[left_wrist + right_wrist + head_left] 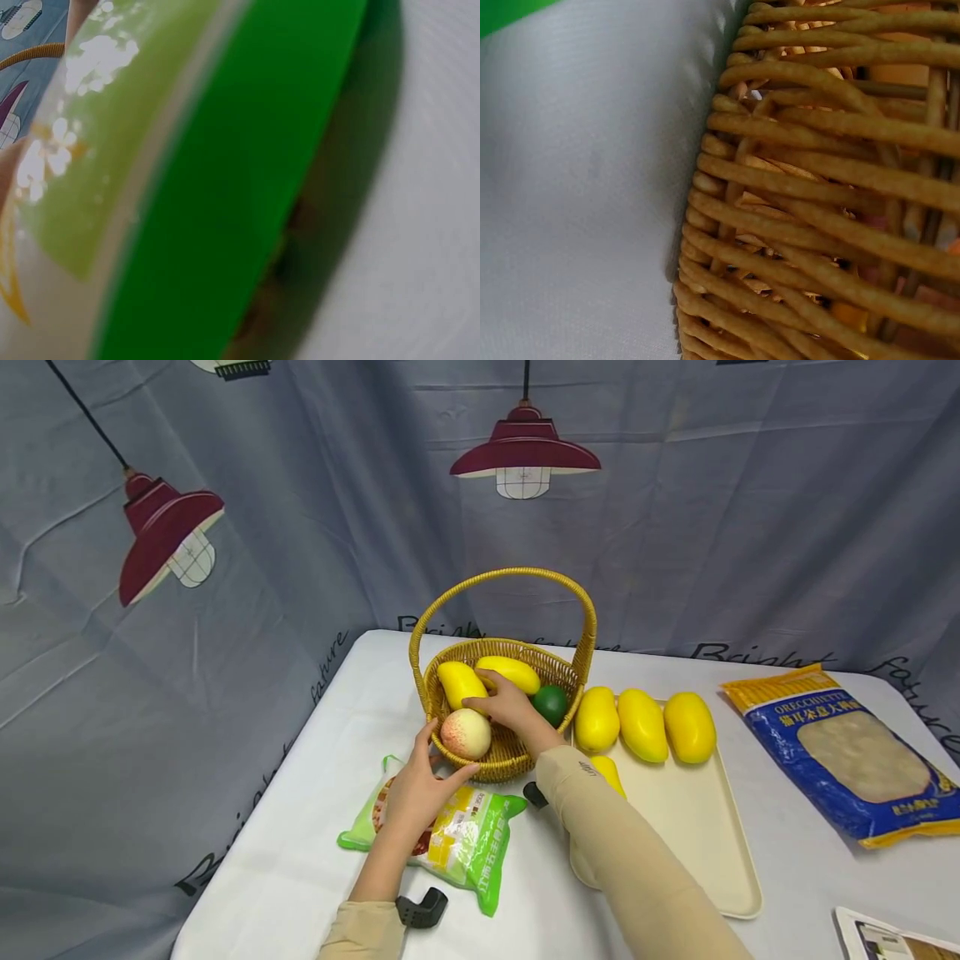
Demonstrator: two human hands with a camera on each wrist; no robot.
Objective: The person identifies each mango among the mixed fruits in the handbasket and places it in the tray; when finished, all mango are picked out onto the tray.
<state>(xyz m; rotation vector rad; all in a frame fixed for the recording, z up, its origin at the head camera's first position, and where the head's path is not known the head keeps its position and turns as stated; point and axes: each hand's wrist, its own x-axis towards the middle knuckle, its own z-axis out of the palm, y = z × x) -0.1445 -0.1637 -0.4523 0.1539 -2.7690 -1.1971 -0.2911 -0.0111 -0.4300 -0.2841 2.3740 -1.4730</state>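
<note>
Only in the head view: right hand (512, 703) against a mango (455, 684).

Basket (504, 768) — rough woven wicker; bag (465, 839) — glossy plastic; mangoes (642, 725) smooth.

We see a white-topped table (292, 843) with rounded corners, backed on its far and left sides by grey-blue curtains (675, 543) printed with dark red pendant lamps (525, 452) and black lettering (711, 652).
</note>
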